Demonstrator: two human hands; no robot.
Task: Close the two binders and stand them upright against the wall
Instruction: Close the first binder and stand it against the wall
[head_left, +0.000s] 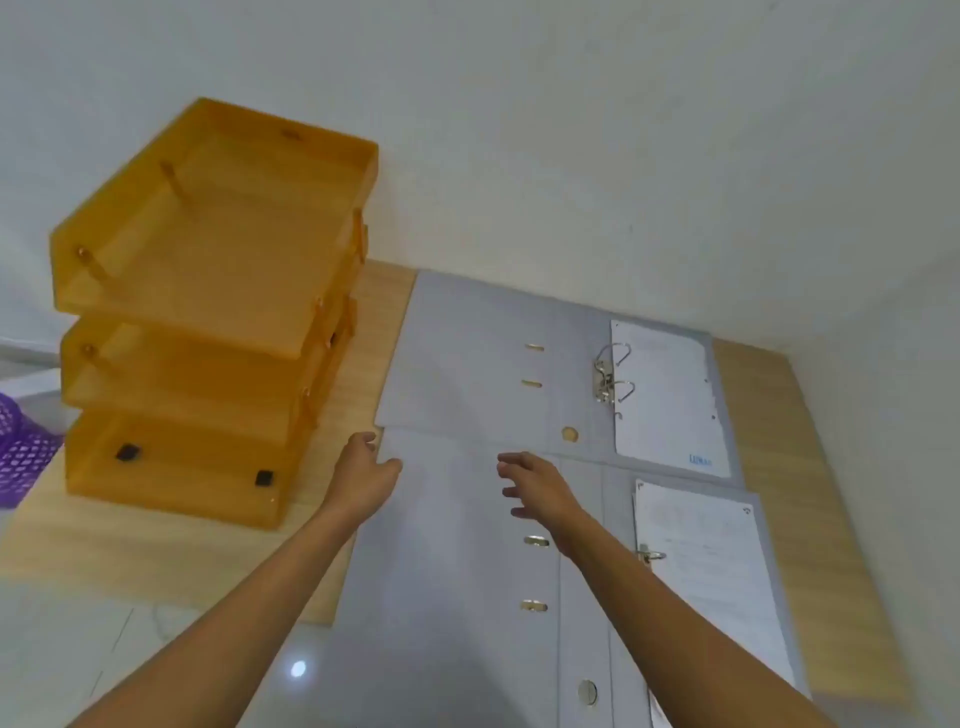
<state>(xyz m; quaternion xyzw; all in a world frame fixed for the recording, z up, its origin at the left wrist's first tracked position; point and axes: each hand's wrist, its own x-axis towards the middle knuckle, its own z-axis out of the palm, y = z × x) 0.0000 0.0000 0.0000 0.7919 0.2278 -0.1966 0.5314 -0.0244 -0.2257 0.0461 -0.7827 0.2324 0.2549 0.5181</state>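
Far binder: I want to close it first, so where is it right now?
In the head view the far binder lies open flat at the back of the desk, touching the wall, right of the orange tray stack, beyond the near binder.

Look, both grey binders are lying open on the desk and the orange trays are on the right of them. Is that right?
Not quite. The head view shows the stacked orange trays on the left of the binders, not the right. The rest holds: the far binder and the near binder both lie open and flat on the desk.
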